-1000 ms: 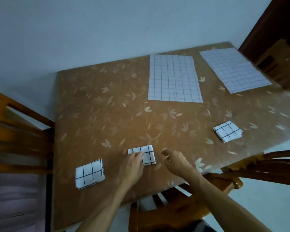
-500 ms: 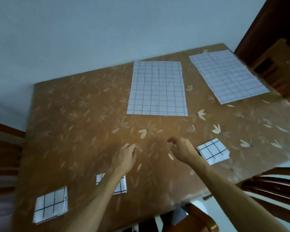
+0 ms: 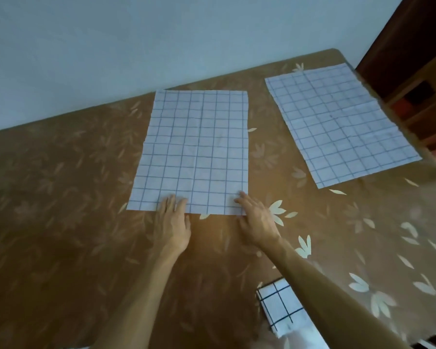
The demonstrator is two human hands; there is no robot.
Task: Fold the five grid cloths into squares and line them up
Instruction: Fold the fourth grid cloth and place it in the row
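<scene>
White grid cloth (image 3: 196, 152) lies flat in the middle of the brown surface (image 3: 61, 222), our two hands at its near edge.
Our left hand (image 3: 173, 220) and right hand (image 3: 257, 220) lay straight, relaxed fingers on that edge, gripping nothing. A second flat cloth (image 3: 337, 122) lies far right; one folded square (image 3: 277, 308) sits beside our right forearm. We judge at least two cloths remain to fold; the others are out of view.
</scene>
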